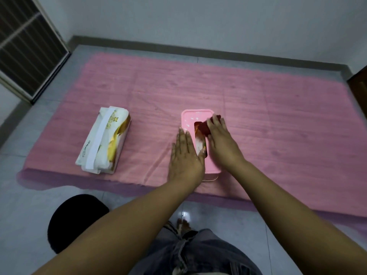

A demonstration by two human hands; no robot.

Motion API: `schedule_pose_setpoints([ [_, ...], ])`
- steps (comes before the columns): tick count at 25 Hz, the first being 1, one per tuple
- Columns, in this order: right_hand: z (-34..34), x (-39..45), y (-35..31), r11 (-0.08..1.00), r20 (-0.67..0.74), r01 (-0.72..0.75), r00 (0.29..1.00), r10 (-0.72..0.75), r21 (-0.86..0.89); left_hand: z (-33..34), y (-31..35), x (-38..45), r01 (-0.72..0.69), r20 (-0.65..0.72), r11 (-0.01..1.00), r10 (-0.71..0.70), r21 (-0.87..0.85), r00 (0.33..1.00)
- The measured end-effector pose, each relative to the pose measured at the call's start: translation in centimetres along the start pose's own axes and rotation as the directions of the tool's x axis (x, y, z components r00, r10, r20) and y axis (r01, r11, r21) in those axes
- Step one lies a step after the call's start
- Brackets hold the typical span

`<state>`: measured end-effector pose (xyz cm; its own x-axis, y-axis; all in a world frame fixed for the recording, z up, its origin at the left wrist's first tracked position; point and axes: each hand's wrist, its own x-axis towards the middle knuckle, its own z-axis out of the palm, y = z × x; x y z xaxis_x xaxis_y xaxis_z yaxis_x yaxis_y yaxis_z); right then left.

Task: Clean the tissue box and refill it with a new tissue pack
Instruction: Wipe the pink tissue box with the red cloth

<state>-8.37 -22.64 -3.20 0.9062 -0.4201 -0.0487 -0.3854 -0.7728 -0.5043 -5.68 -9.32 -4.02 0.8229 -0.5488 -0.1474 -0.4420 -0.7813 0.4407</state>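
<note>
Tissue box [198,120], the pink one, sits lid-up near the middle of the pink mat [278,116], long axis running away from me, and I have both hands on it. My left hand [185,157] lies flat and spread across the near left part of the lid, fingers together and pointing away; I read that as bracing, so the light box will not skate on the soft mat while I rub. My right hand [221,139] presses a dark red cloth [204,128] against the lid beside the slot [200,139], fingers curled over it rather than pinching, which suits a wiping stroke. Through the slot I see something patterned in white and red, perhaps old packaging, but I cannot tell for certain. The new tissue pack [104,140] lies well apart to the left on the mat, unopened as far as I can judge, parked clear of the wiping and within reach of my left hand. I judge the cleaning is in hand and the refill not yet begun.
</note>
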Motion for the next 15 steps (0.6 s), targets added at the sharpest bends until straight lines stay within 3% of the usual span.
schedule_pose_setpoints([
  [5,-0.8,5.2,-0.8,0.999,0.021,-0.029,0.999,0.029,0.020,-0.4,-0.3,0.2,-0.016,0.019,1.000,0.016,-0.006,1.000],
  [8,-1.1,5.0,-0.4,0.954,-0.103,-0.081,0.988,0.115,0.287,-0.6,-0.1,-0.2,0.035,0.056,0.980,-0.024,-0.196,0.998],
  [10,-0.8,3.4,-0.1,0.817,-0.086,-0.222,0.946,0.314,0.532,-0.5,0.0,0.5,0.157,0.094,0.899,-0.130,-0.409,0.987],
  [12,-0.1,2.2,0.2,0.636,-0.028,-0.334,0.872,0.489,0.696,-0.6,-0.1,2.2,0.206,0.109,0.831,-0.175,-0.517,0.979],
  [15,0.7,0.6,0.2,0.529,-0.070,-0.352,0.780,0.622,0.772,-2.5,-1.5,5.1,0.079,0.211,0.904,0.012,-0.420,0.977],
])
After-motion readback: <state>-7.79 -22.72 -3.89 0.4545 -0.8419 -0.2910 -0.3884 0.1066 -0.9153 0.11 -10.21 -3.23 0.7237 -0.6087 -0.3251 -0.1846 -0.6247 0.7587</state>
